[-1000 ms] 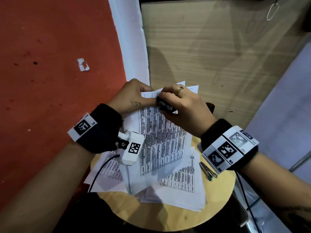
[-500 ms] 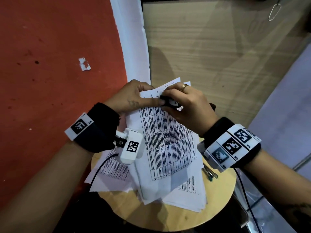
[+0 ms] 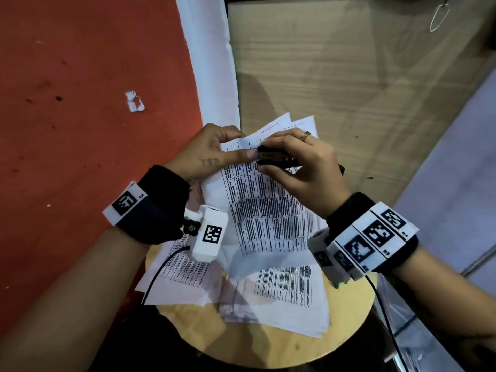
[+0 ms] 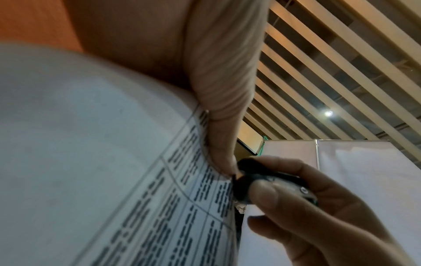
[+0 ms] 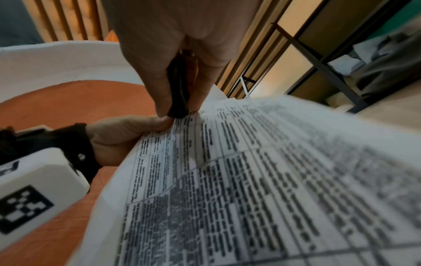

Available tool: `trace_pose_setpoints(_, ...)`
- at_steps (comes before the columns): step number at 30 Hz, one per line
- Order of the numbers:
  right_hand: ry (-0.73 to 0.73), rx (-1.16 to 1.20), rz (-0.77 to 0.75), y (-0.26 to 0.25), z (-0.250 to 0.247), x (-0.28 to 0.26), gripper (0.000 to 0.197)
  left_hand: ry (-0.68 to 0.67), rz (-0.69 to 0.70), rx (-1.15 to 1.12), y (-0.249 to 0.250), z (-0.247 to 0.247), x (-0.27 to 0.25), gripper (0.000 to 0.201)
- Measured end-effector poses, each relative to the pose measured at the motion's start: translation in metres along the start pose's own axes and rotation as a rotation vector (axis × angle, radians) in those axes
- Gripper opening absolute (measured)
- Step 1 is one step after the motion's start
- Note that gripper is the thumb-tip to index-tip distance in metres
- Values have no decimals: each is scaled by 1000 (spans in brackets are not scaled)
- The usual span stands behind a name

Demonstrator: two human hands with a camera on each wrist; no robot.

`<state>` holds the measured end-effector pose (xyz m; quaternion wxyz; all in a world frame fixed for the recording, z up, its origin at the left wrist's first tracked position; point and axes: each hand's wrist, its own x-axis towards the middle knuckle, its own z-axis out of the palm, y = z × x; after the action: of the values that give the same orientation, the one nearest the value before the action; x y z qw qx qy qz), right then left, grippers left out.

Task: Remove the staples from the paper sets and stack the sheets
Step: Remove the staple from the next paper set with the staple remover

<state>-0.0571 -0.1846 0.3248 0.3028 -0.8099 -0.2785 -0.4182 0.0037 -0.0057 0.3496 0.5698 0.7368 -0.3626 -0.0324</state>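
A stapled paper set (image 3: 265,208) printed with tables is held up above the stool. My left hand (image 3: 214,154) pinches its top left corner, thumb on the printed side (image 4: 218,126). My right hand (image 3: 300,165) grips a small black staple remover (image 3: 273,158), squeezed between thumb and fingers, its jaws at that same corner right next to the left thumb tip (image 5: 180,100). The staple itself is hidden under the remover. More printed sheets (image 3: 284,291) lie in a loose pile on the round wooden stool (image 3: 268,347).
A green-tipped pen (image 3: 336,284) lies on the stool's right side under my right wrist. Red floor (image 3: 80,103) is to the left, a wooden panel (image 3: 349,76) beyond the papers, a grey surface (image 3: 456,183) to the right.
The held paper set has tilted and lifted slightly away from the pile. Both hands moved a little up and right together, the remover still at the corner.
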Motion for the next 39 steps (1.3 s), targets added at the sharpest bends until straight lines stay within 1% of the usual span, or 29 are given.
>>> trace_pose_setpoints(2,19,4,11,-2,1,2,27,26,12,12,3,2,0,12)
trace_pose_setpoints(5,5,-124,-76,-4,1,2,27,42,32,30,3,5,-1,17)
trace_pose_setpoints(7,1,-195,-107,-4,2,2,27,94,62,94,-3,7,0,23)
trace_pose_setpoints(10,56,-209,-29,-4,8,1,25,203,98,146,-11,14,0,40)
trace_pose_setpoints(13,169,-229,94,-3,13,-5,25,345,146,335,-24,21,0,48)
trace_pose_setpoints(15,241,-197,207,1,13,-9,26,392,128,405,-34,19,-4,59)
trace_pose_setpoints(16,248,-185,254,4,13,-12,26,392,120,419,-37,16,-4,63)
trace_pose_setpoints(19,207,-164,386,22,20,-27,26,367,109,423,-40,7,-6,67)
trace_pose_setpoints(21,130,-128,481,36,21,-37,29,350,110,464,-40,0,-4,64)
trace_pose_setpoints(23,22,-93,556,46,17,-45,39,283,77,470,-41,-7,-2,62)
trace_pose_setpoints(25,-34,-15,637,58,11,-49,41,201,55,449,-41,-13,0,59)
trace_pose_setpoints(26,-49,73,700,62,8,-49,40,156,37,436,-42,-16,1,54)
trace_pose_setpoints(27,-62,213,778,64,5,-49,40,112,12,406,-43,-19,4,44)
trace_pose_setpoints(29,-96,536,926,67,2,-50,42,31,-45,316,-42,-23,6,17)
trace_pose_setpoints(30,-134,629,982,68,0,-50,42,-8,-64,281,-40,-25,7,12)
trace_pose_setpoints(31,-186,664,1010,67,-2,-51,42,-36,-66,266,-41,-28,8,15)
trace_pose_setpoints(33,-272,686,1009,65,-4,-52,42,-65,-42,262,-44,-31,11,25)
trace_pose_setpoints(37,-343,703,979,64,0,-53,37,-116,-38,266,-53,-31,16,21)
trace_pose_setpoints(39,-365,682,961,63,0,-50,34,-128,-27,267,-55,-29,17,25)
